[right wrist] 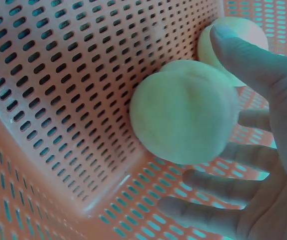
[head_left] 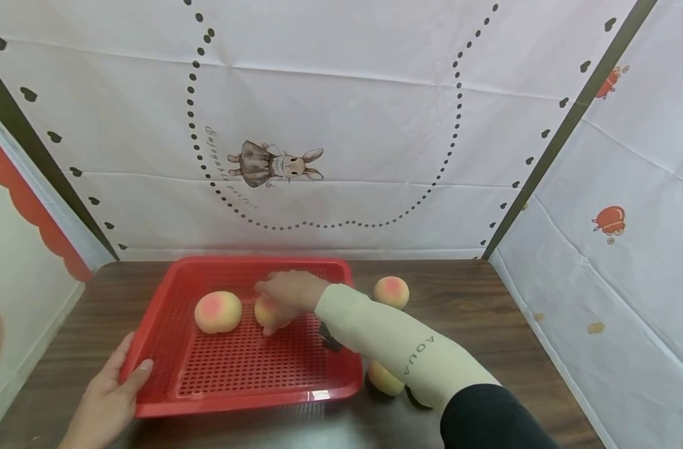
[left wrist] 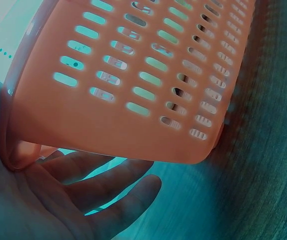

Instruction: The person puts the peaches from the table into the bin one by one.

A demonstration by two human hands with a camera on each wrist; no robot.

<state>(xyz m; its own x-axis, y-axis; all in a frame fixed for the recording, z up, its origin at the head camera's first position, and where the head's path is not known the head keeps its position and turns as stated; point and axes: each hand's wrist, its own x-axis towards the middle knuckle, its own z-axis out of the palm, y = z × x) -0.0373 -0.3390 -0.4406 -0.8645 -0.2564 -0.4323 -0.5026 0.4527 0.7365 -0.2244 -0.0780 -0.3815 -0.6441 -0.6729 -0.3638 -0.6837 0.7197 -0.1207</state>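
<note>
A red plastic basket (head_left: 251, 368) with slotted walls stands on the table. My left hand (head_left: 108, 390) grips its left rim, thumb over the inner side and fingers outside; in the left wrist view those fingers (left wrist: 128, 205) extend past the wall. Inside lie two peaches: one peach (head_left: 217, 312) to the left, and another peach (right wrist: 183, 115) beside my right hand (head_left: 290, 293). In the right wrist view the right fingers (right wrist: 223, 187) are spread and fairly straight around the nearer peach, with the thumb held away from it.
On the wooden table (head_left: 459, 324) right of the basket sit a peach (head_left: 392, 292) near the back and another peach (head_left: 385, 377) nearer, partly hidden by the right sleeve (head_left: 397, 337). A white printed cloth (head_left: 341, 112) hangs behind the table.
</note>
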